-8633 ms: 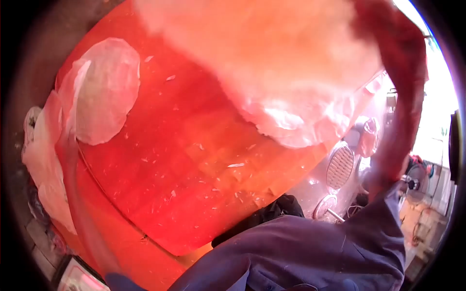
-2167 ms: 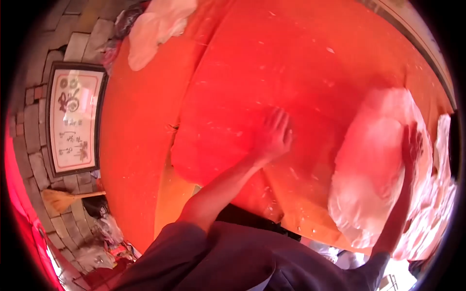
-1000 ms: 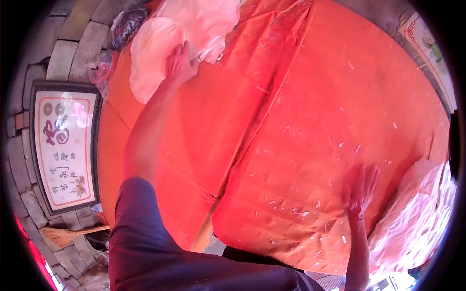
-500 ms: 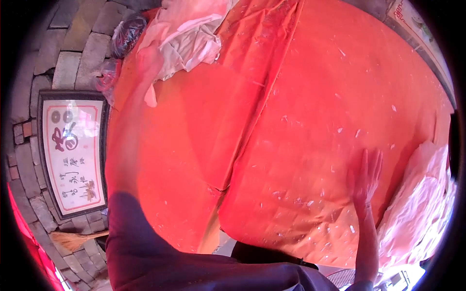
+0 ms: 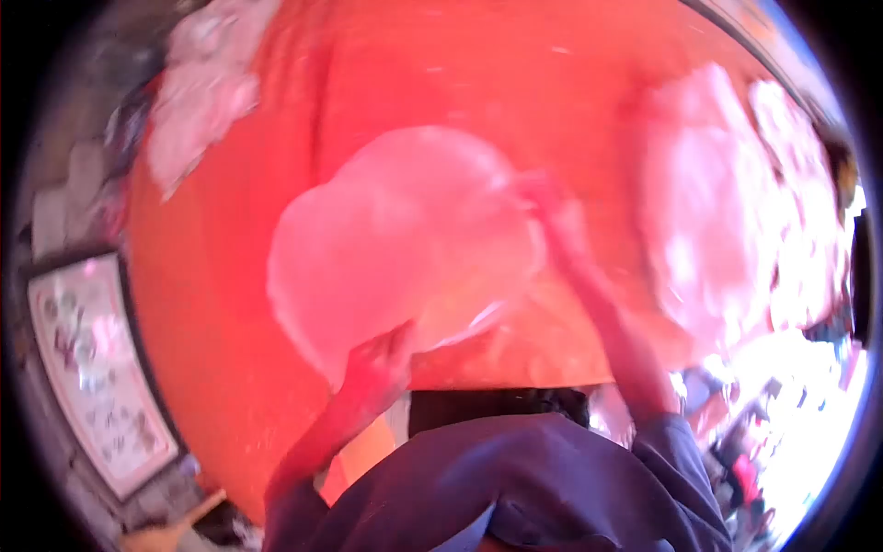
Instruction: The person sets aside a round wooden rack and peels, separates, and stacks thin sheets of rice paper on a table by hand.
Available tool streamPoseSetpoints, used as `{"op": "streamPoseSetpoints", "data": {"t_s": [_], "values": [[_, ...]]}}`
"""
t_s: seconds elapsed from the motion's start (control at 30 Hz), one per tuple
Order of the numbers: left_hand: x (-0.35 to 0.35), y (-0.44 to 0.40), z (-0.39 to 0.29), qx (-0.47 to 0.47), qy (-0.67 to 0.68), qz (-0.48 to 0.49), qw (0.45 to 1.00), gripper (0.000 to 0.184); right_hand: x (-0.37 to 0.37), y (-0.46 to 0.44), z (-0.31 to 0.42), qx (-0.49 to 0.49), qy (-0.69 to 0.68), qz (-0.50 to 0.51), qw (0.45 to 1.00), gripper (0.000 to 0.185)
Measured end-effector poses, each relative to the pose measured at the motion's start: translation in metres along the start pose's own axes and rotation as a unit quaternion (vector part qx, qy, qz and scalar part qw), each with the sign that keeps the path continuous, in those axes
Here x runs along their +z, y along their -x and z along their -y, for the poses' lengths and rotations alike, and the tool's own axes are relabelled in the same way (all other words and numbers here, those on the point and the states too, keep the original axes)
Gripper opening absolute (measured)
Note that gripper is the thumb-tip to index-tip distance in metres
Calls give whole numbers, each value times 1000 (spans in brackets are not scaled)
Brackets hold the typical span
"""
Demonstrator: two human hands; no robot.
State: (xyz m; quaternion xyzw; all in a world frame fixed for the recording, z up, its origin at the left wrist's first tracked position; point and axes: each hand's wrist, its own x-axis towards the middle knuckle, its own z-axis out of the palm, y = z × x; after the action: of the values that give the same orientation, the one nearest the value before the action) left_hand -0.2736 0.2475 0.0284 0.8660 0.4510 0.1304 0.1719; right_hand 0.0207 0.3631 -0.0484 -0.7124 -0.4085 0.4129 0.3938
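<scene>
A large, thin, pale sheet with rounded edges [image 5: 395,230], tinted pink by the light, is spread in front of me over the red-covered table [image 5: 221,350]. What it is made of cannot be told through the blur. My left hand [image 5: 379,368] grips its near edge, fingers closed. At the far right edge my right hand [image 5: 556,213] pinches the sheet between its fingers. Further right lies a pile of similar pale, thin sheets [image 5: 708,202].
Another pale, crumpled heap [image 5: 207,83] lies at the table's far left. A second pale pile [image 5: 800,184] is beyond the right-hand one. A framed calligraphy panel [image 5: 101,368] stands on the brick floor at left. Bright clutter [image 5: 745,414] shows at lower right.
The thin sheet is now in both hands over the table. My left hand has come back from the far-left heap; my right hand, earlier flat on the cover, is now pinching. The view has shifted.
</scene>
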Motion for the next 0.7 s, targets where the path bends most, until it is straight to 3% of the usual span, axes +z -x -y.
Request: {"op": "streamPoseSetpoints", "data": {"t_s": [0.03,0.07,0.1,0.13,0.17,0.2,0.3,0.4,0.47,0.5,0.53,0.57,0.6,0.63,0.67,0.7], "values": [[14,14,-6,2,17,-14,1000,43,1,10,-7,23,61,3,998,50],[24,20,-11,5,16,-18,1000,45,-8,25,4,-45,28,-52,997,65],[31,24,-13,1,8,-22,1000,47,-7,23,-19,-17,-27,-54,998,69],[38,31,-14,26,18,-24,999,47,-8,22,-26,-4,-25,-85,996,58],[43,38,-15,-13,6,-12,1000,47,-12,16,-37,-11,-1,-13,1000,44],[45,43,-15,-55,-11,0,998,46,-13,20,-34,-25,89,-9,996,34],[48,47,-18,-65,-14,9,998,47,-6,21,-11,54,118,112,985,31],[51,40,-32,-24,-58,-3,998,48,2,21,-21,25,126,81,988,34],[56,57,-24,-31,-94,7,995,46,-4,14,-29,-164,85,109,977,32],[59,64,-22,-52,-123,15,991,45,30,-11,-53,-274,120,-66,952,27],[62,64,-26,-52,-124,17,991,45,10,-4,-1,-370,151,-235,886,22],[62,61,-30,-188,84,-42,978,41,-36,3,39,-237,271,-65,931,19],[60,60,-29,-249,187,-67,948,39,-95,7,93,-237,322,-15,916,20],[57,59,-29,-305,285,-107,902,38,-129,31,139,-274,139,-122,944,15],[48,63,-23,-278,131,-35,951,34,-154,50,170,-298,-50,-223,927,13],[42,64,-22,-242,-27,37,969,31,-180,54,184,-300,-50,-226,925,13]]}}
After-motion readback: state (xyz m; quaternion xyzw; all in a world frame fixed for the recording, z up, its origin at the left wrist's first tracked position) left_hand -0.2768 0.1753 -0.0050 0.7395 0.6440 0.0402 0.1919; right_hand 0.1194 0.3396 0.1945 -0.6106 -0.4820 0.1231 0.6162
